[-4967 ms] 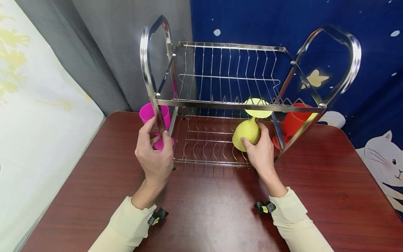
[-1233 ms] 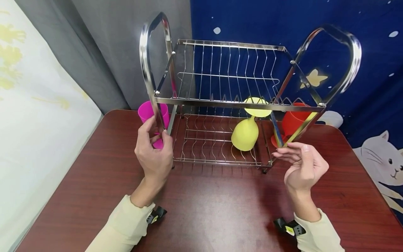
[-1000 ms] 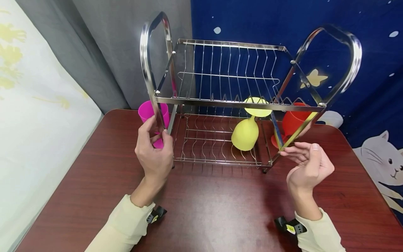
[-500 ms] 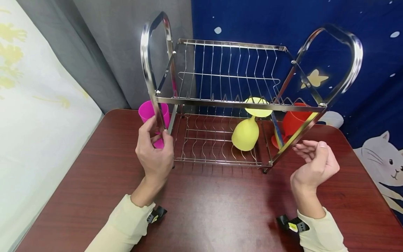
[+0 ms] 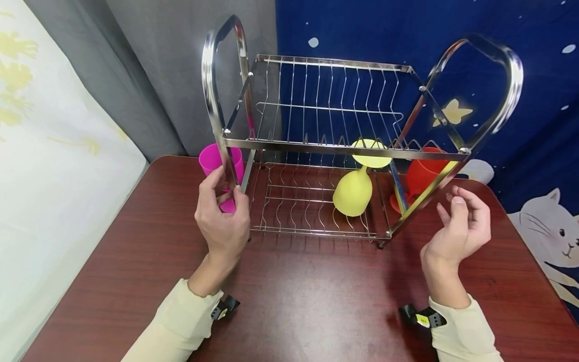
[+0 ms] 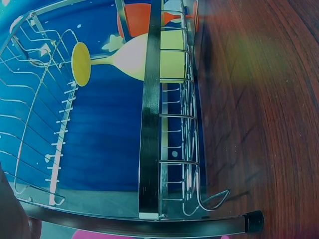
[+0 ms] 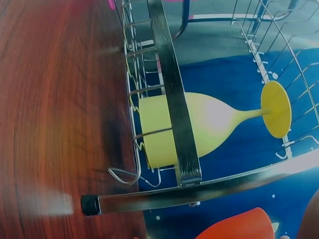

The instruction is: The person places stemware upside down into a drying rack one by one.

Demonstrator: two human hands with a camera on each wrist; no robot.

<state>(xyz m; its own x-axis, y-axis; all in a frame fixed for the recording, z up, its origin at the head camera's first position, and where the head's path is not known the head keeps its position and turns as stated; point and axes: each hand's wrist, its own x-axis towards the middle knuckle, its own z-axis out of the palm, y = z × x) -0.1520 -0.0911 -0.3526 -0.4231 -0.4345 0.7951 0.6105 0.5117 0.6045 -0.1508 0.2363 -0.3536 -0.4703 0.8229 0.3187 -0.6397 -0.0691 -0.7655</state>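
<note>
A two-tier metal dish rack stands on the table. On its lower tier, toward the right, a yellow plastic goblet sits upside down, foot up. My left hand pinches the rack's left front post between thumb and fingers. Outside the right side of the rack, my right hand is raised with loosely bent fingers and holds nothing. Just beyond its fingertips a red goblet stands upright, partly behind the rack's right post. A pink goblet stands upright beyond the left post, partly hidden by my left hand.
The dark red wooden table extends in front of the rack and to both sides. A grey curtain and a blue patterned curtain hang close behind. The rack's upper tier has upright wire dividers.
Five seconds ago my right hand held the yellow goblet on the lower tier. It has let go, moved out to the right and lifted its fingers toward the red goblet. My left hand stays put.
</note>
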